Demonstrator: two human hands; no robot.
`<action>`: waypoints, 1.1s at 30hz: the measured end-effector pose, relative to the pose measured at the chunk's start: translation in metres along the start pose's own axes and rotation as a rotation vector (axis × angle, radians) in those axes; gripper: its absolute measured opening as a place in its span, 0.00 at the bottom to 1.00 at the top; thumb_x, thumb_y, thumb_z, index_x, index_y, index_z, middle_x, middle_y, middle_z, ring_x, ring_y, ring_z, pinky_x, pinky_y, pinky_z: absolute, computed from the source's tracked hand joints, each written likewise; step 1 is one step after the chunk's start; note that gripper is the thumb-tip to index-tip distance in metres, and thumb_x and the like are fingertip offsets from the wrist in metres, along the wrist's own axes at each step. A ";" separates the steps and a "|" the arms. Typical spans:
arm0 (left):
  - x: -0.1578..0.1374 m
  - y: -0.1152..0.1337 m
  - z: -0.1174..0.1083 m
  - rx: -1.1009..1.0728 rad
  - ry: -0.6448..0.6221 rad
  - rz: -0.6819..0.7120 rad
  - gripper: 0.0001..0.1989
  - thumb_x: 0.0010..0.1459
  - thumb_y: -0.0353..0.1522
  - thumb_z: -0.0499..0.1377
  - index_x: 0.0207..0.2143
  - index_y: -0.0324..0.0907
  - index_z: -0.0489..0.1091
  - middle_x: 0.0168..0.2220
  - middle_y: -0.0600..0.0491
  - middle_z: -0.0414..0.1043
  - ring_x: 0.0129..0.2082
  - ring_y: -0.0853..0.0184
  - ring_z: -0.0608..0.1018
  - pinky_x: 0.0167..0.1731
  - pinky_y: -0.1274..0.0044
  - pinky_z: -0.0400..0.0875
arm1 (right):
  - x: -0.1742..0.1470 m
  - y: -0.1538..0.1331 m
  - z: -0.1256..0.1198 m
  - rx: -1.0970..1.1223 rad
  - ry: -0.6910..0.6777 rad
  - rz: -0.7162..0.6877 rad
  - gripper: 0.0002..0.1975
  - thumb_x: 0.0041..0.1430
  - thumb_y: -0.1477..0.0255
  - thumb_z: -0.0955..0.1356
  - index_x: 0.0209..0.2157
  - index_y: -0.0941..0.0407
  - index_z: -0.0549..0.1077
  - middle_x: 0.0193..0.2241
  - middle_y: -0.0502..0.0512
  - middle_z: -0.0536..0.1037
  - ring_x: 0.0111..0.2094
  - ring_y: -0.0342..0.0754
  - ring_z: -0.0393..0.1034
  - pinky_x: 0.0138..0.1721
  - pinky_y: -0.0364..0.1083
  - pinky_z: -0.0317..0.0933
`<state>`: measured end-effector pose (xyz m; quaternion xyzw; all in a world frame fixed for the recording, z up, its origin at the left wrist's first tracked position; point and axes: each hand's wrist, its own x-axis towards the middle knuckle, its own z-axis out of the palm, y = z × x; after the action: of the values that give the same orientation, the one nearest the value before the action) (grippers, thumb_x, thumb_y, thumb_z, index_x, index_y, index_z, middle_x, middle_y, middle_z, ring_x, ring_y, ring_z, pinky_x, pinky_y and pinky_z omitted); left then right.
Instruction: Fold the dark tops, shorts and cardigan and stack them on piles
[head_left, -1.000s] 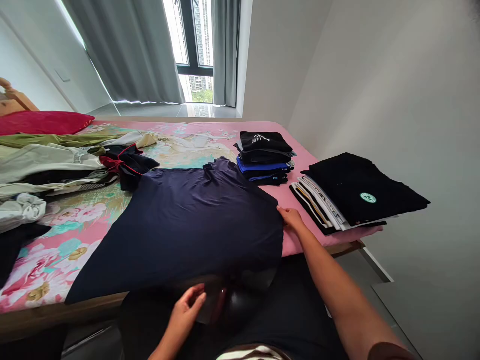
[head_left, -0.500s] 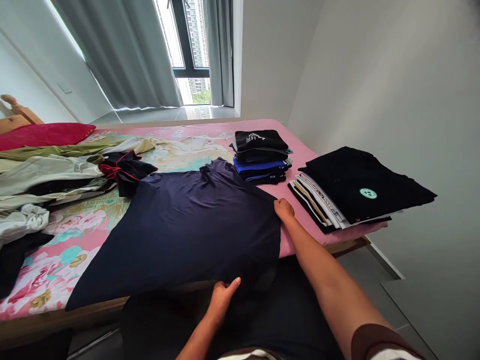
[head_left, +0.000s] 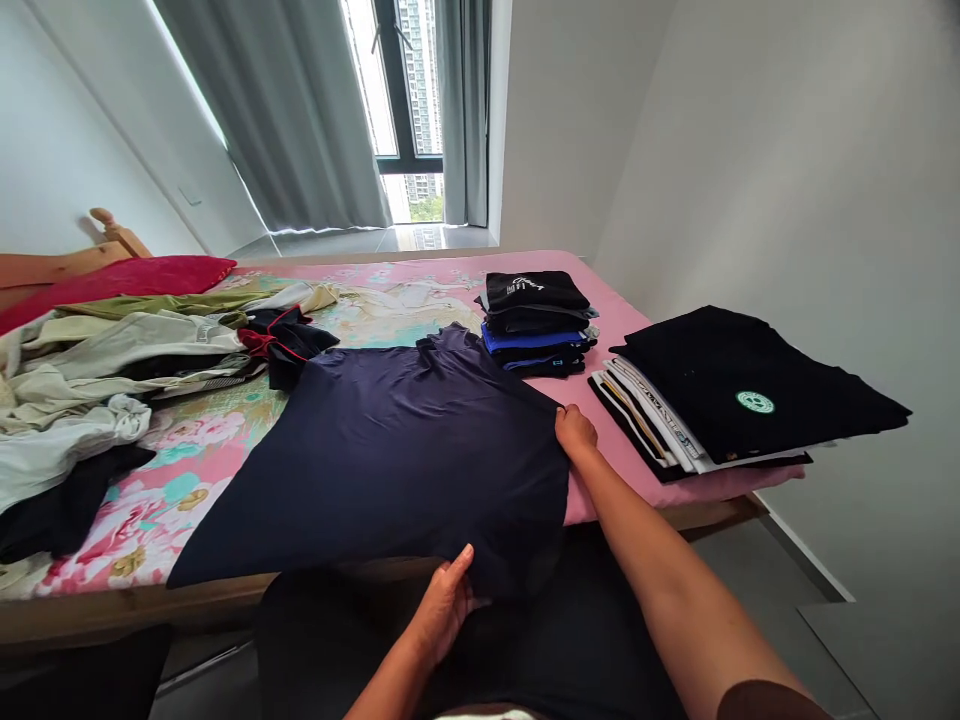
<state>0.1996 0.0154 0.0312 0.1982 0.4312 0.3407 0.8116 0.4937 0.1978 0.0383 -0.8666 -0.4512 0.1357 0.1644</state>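
Observation:
A dark navy shirt [head_left: 390, 450] lies spread on the bed, its near edge hanging past the bed's front side. My right hand [head_left: 576, 432] is closed on the shirt's right edge, fingers curled over the cloth. At the near hem is my left hand [head_left: 446, 605], thumb up on the navy cloth and fingers curled below it, partly hidden by the fabric. Just beyond the shirt stands a stack of folded dark and blue clothes [head_left: 536, 325]. To the right of my right hand rests a larger folded pile [head_left: 675, 430], topped by a black shirt with a round green-white badge.
Loose unfolded clothes [head_left: 150, 345] are heaped on the left of the bed, with a navy and red garment [head_left: 289, 340] at the heap's edge. A red pillow [head_left: 135, 285] lies by the wooden headboard. The bed's wooden edge [head_left: 97, 618] runs along the front; a wall is at right.
The view has shifted slightly, so the bed and piles appear farther right. My left hand has turned a little at the hem, showing more of its fingers. My right hand keeps its hold.

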 end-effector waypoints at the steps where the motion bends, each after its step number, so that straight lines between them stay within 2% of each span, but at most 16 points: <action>1: 0.001 0.000 -0.001 -0.006 0.011 0.004 0.18 0.52 0.41 0.61 0.39 0.36 0.71 0.42 0.41 0.76 0.46 0.54 0.77 0.46 0.64 0.70 | 0.000 -0.001 0.000 -0.006 -0.001 -0.005 0.21 0.65 0.62 0.53 0.48 0.61 0.66 0.39 0.66 0.75 0.44 0.58 0.70 0.44 0.52 0.61; 4: 0.003 -0.002 -0.003 -0.041 0.046 0.040 0.15 0.51 0.37 0.63 0.38 0.37 0.70 0.40 0.44 0.77 0.45 0.55 0.77 0.47 0.64 0.69 | -0.002 -0.002 -0.002 -0.021 0.000 -0.016 0.21 0.65 0.63 0.53 0.47 0.61 0.65 0.39 0.67 0.75 0.44 0.59 0.71 0.43 0.52 0.61; 8: -0.005 -0.005 -0.001 -0.037 0.095 0.034 0.09 0.45 0.30 0.64 0.30 0.38 0.69 0.31 0.49 0.78 0.41 0.57 0.78 0.47 0.65 0.69 | -0.006 -0.001 -0.007 -0.041 -0.008 -0.033 0.21 0.65 0.63 0.53 0.47 0.62 0.65 0.38 0.67 0.75 0.43 0.59 0.71 0.43 0.52 0.62; 13: -0.028 0.001 0.003 -0.022 0.052 -0.041 0.10 0.42 0.28 0.63 0.31 0.39 0.69 0.32 0.49 0.77 0.40 0.57 0.78 0.46 0.66 0.69 | -0.015 0.013 -0.013 -0.061 -0.021 -0.048 0.20 0.65 0.63 0.54 0.47 0.63 0.66 0.38 0.68 0.75 0.44 0.60 0.70 0.43 0.53 0.61; 17: -0.028 -0.008 -0.007 0.084 -0.016 -0.094 0.16 0.43 0.35 0.65 0.36 0.39 0.70 0.35 0.45 0.76 0.38 0.56 0.78 0.40 0.67 0.71 | -0.022 0.024 -0.015 -0.043 -0.011 -0.037 0.20 0.64 0.63 0.55 0.47 0.63 0.67 0.37 0.69 0.75 0.44 0.60 0.70 0.45 0.54 0.59; 20: -0.011 -0.024 -0.023 0.317 0.073 -0.119 0.21 0.43 0.46 0.64 0.31 0.37 0.69 0.32 0.43 0.75 0.32 0.58 0.78 0.31 0.70 0.70 | -0.028 0.030 -0.019 0.020 0.003 -0.042 0.19 0.63 0.61 0.57 0.43 0.60 0.69 0.37 0.65 0.76 0.44 0.57 0.70 0.46 0.52 0.59; 22: 0.000 -0.034 -0.037 0.488 0.123 -0.109 0.24 0.41 0.49 0.64 0.27 0.37 0.68 0.31 0.44 0.74 0.29 0.60 0.77 0.27 0.73 0.68 | -0.037 0.036 -0.023 0.085 0.010 -0.045 0.19 0.63 0.59 0.58 0.41 0.58 0.70 0.37 0.61 0.76 0.43 0.53 0.71 0.45 0.49 0.60; 25: 0.010 -0.042 -0.057 0.598 0.097 -0.087 0.26 0.38 0.49 0.66 0.33 0.38 0.70 0.32 0.46 0.74 0.29 0.63 0.76 0.24 0.77 0.65 | -0.065 0.050 -0.026 0.181 -0.005 -0.021 0.22 0.62 0.55 0.56 0.39 0.56 0.70 0.32 0.56 0.77 0.34 0.48 0.73 0.36 0.44 0.64; 28: 0.010 -0.041 -0.079 0.581 0.116 -0.097 0.28 0.36 0.47 0.67 0.39 0.41 0.71 0.32 0.48 0.74 0.30 0.64 0.76 0.25 0.77 0.65 | -0.110 0.068 -0.018 0.486 -0.010 0.041 0.24 0.59 0.50 0.57 0.36 0.57 0.69 0.28 0.55 0.77 0.26 0.46 0.73 0.26 0.42 0.65; 31: 0.006 -0.031 -0.102 0.494 0.190 -0.044 0.27 0.36 0.46 0.68 0.37 0.41 0.71 0.32 0.49 0.75 0.28 0.66 0.76 0.24 0.78 0.65 | -0.156 0.085 0.006 0.816 0.007 0.082 0.26 0.53 0.48 0.62 0.31 0.59 0.69 0.24 0.55 0.76 0.25 0.47 0.72 0.27 0.44 0.67; 33: -0.002 -0.019 -0.118 0.389 0.285 0.029 0.27 0.35 0.45 0.69 0.36 0.40 0.70 0.32 0.48 0.75 0.27 0.66 0.76 0.23 0.78 0.65 | -0.180 0.095 0.026 0.860 -0.042 0.116 0.27 0.48 0.47 0.65 0.31 0.59 0.70 0.26 0.56 0.76 0.29 0.49 0.73 0.30 0.45 0.69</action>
<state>0.1078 0.0037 -0.0438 0.3068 0.5959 0.2875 0.6842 0.4538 0.0014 -0.0084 -0.7402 -0.3075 0.3378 0.4935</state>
